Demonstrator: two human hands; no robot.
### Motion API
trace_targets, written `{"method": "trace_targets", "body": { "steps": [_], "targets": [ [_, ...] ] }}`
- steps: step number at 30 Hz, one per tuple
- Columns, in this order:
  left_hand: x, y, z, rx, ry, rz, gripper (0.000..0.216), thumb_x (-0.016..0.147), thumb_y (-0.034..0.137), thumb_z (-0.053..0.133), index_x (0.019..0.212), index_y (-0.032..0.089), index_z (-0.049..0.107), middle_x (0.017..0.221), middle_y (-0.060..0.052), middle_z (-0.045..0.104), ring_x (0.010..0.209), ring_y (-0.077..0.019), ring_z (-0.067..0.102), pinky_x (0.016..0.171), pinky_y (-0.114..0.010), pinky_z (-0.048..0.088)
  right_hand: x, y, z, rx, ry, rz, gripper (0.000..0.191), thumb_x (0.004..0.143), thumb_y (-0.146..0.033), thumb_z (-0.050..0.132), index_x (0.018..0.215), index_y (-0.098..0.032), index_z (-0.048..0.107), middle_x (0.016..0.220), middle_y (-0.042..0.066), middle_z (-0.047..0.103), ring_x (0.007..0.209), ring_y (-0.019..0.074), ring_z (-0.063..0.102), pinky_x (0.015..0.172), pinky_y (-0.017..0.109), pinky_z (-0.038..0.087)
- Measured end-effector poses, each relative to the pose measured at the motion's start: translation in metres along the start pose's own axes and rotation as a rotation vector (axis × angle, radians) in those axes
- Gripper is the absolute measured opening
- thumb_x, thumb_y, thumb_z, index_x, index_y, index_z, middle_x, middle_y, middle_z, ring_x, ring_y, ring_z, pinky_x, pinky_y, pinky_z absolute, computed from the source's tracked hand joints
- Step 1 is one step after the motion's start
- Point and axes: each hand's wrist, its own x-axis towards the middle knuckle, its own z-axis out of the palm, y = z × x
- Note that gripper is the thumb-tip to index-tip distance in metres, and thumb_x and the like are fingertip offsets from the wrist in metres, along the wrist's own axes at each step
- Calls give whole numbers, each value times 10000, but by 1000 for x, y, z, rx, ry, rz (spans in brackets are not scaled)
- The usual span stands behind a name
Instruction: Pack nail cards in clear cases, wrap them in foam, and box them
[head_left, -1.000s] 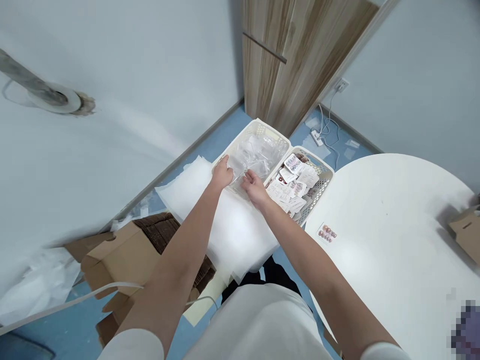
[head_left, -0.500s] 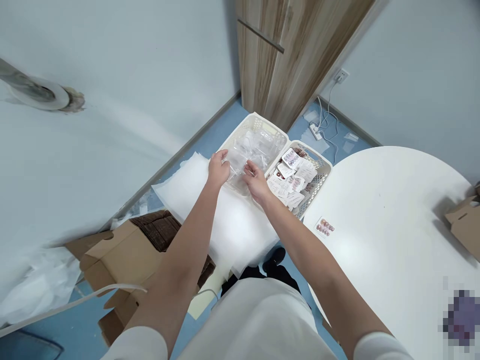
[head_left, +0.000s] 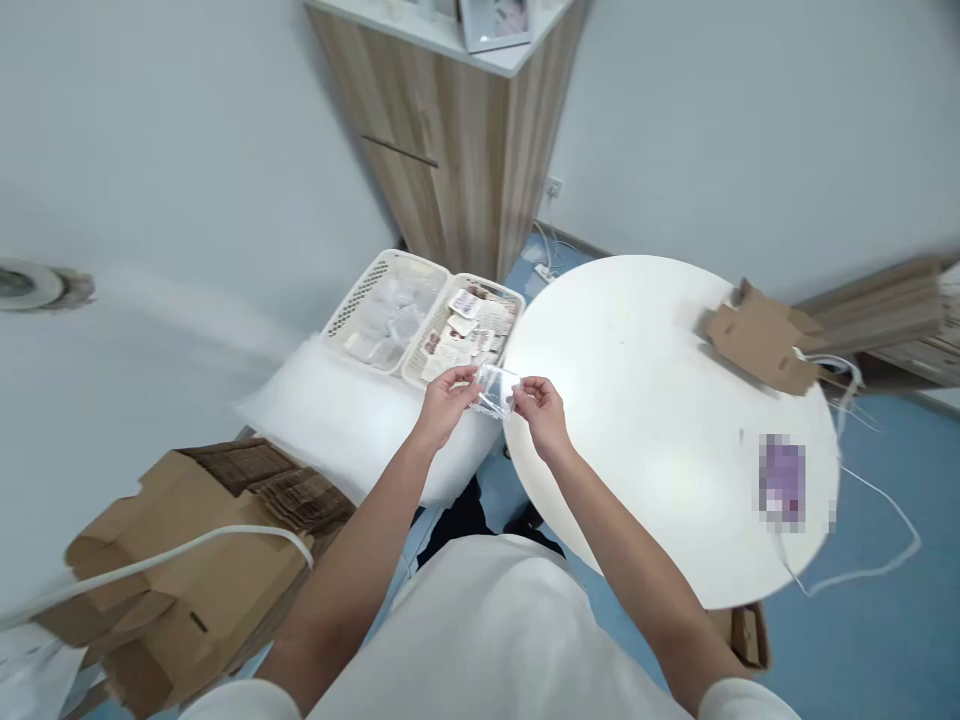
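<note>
Between my two hands I hold a small clear plastic bag (head_left: 496, 390), in front of my body at the edge of the round white table. My left hand (head_left: 448, 403) pinches its left side, and my right hand (head_left: 541, 408) pinches the right side. Beyond my left hand, a white basket (head_left: 351, 307) contains several clear plastic pieces (head_left: 394, 310). Beside it, touching, a second white basket (head_left: 517, 300) holds a pile of printed cards (head_left: 465, 335), some with press-on nails. Whether anything is inside the bag I cannot tell.
At right stands the round white table (head_left: 637, 400), bearing a brown cardboard piece (head_left: 765, 340) and a blurred purple item (head_left: 784, 480). White sheeting (head_left: 300, 400) lies before the baskets. Cardboard boxes (head_left: 202, 560) stand at lower left, a wooden cabinet (head_left: 450, 150) behind. A white cable (head_left: 870, 572) hangs at right.
Both hands have left the basket of clear plastic and come right, toward the table, with a clear plastic bag. The view has turned right. The nail card on the table no longer shows.
</note>
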Motion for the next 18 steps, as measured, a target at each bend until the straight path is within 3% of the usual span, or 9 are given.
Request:
{"method": "trace_targets", "body": {
  "steps": [5, 10, 14, 18],
  "targets": [
    [-61, -28, 84, -6, -260, -114, 439, 589, 262, 705, 1003, 180, 586, 935, -26, 530, 684, -89, 564, 667, -278, 480, -64, -12, -105, 40, 114, 63, 266, 633, -335, 659, 803, -208, 499, 751, -45, 501, 606, 99, 581, 639, 291, 484],
    [-101, -62, 147, 80, -362, -131, 489, 569, 261, 730, 1021, 178, 564, 917, -25, 518, 700, -96, 571, 684, -296, 487, -115, -7, -184, 53, 190, 63, 340, 610, -305, 664, 893, -228, 493, 704, -59, 506, 617, 114, 594, 674, 315, 484],
    [-123, -83, 183, 111, -380, -149, 534, 565, 262, 741, 1049, 186, 528, 921, -17, 499, 672, -88, 572, 686, -315, 494, -142, -4, -229, 32, 225, 80, 398, 609, -311, 656, 963, -241, 489, 700, -56, 517, 636, 120, 590, 709, 341, 479],
    [-133, -89, 200, 163, -454, -154, 588, 574, 252, 740, 1102, 197, 487, 947, -31, 502, 675, -87, 567, 668, -301, 491, -160, -8, -260, -87, 114, 82, 392, 633, -335, 642, 990, -231, 518, 787, -12, 552, 747, 134, 573, 759, 338, 457]
  ]
}}
